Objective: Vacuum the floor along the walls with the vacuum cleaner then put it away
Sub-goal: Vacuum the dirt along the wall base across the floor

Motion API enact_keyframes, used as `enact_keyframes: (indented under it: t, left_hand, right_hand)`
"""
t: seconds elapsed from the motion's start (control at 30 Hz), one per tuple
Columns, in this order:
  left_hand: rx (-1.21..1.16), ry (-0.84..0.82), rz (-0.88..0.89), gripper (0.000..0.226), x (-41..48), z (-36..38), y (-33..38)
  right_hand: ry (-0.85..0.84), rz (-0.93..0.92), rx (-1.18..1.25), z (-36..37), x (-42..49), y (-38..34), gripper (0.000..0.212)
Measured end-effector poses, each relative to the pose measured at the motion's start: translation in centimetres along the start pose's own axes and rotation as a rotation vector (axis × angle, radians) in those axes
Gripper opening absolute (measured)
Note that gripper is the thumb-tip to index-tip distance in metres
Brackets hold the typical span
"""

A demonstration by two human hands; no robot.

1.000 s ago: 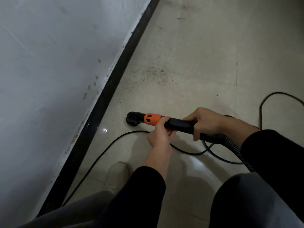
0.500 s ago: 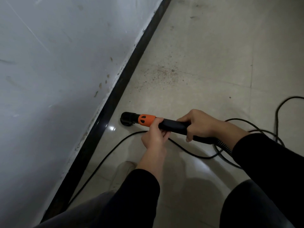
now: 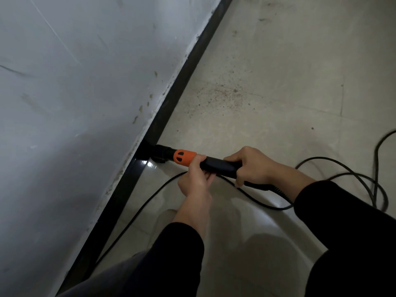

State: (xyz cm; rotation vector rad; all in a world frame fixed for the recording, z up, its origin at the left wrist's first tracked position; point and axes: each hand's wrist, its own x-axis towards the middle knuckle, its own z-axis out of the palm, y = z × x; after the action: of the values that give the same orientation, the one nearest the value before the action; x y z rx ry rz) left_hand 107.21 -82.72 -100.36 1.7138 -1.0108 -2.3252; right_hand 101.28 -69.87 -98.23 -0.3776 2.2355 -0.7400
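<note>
Two-handed grip: left hand (image 3: pixel 196 179) has its fingers curled round the vacuum wand (image 3: pixel 216 166) just behind the orange collar (image 3: pixel 184 157) to steer, and the right hand (image 3: pixel 250 166) is clamped further back to push. The nozzle (image 3: pixel 160 154) sits low on the floor (image 3: pixel 278 61), tight against the black baseboard (image 3: pixel 171 99), probably for edge dust. A second ago it was out on open tile. The dirt patch (image 3: pixel 222 95) ahead looks untouched.

a pale shoe (image 3: pixel 166 219) shows beside a grey trouser leg (image 3: pixel 120 275).
</note>
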Motion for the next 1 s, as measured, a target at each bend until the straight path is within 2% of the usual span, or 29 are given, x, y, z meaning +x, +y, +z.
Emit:
enact_keyframes:
  t: [0.3, 0.67, 1.0]
  left_hand:
    - [0.033, 0.013, 0.007, 0.019, 0.6, 0.0, -0.1]
    - [0.117, -0.137, 0.017, 0.022, 2.1, 2.0, 1.5]
    - [0.137, -0.198, 0.005, 0.024, 2.1, 3.7, 1.0]
  right_hand:
    - [0.000, 0.010, 0.016, 0.1, 0.2, 0.1, 0.046]
    - [0.104, 0.037, 0.027, -0.8, 0.8, -0.6, 0.046]
    - [0.168, 0.083, 0.020, -1.9, 0.1, 0.1, 0.039]
